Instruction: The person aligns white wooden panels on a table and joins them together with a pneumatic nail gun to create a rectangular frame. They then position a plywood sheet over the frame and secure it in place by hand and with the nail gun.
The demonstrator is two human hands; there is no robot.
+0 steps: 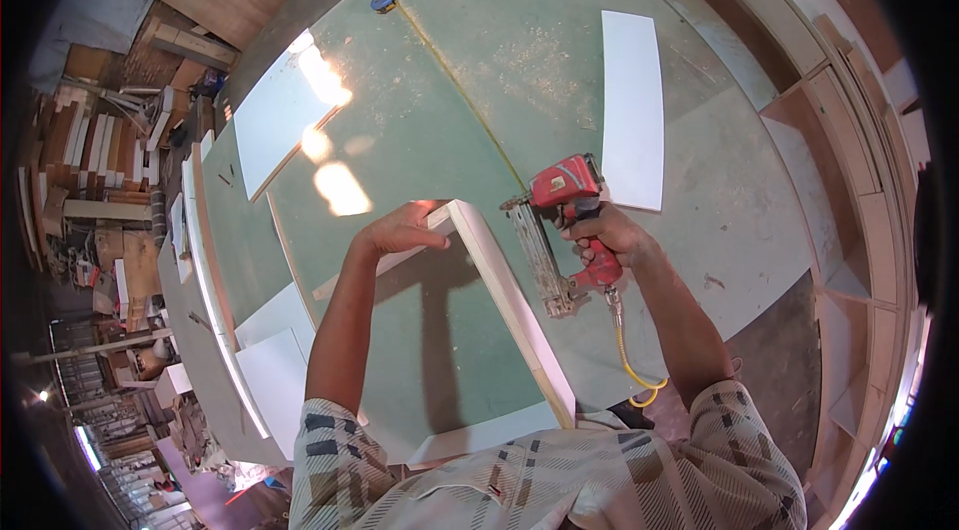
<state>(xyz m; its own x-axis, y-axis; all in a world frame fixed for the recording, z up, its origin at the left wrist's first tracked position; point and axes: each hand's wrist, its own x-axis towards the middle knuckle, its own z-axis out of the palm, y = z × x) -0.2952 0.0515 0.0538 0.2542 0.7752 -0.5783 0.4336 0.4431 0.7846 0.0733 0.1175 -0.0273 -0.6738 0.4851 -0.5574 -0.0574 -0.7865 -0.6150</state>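
My right hand (611, 232) is wrapped round the handle of a red pneumatic nail gun (566, 182). Its metal magazine slants toward me, and a yellow air hose (621, 345) hangs from the handle's end. At the far corner of a white-faced wooden frame (506, 305), my left hand (405, 228) grips the board, thumb on the near side and the other fingers partly hidden. The frame stands on edge on the green work table (539, 60), its near side close to my body. A gap separates the nail gun from the frame's corner.
A tape measure (384, 1) lies far off, its yellow blade (450, 75) drawn out toward the nail gun. White panels lie to the right (632, 110) and the left (270, 125). Stacked boards (100, 145) fill the left side; a wooden cabinet carcass (834, 160) stands along the right.
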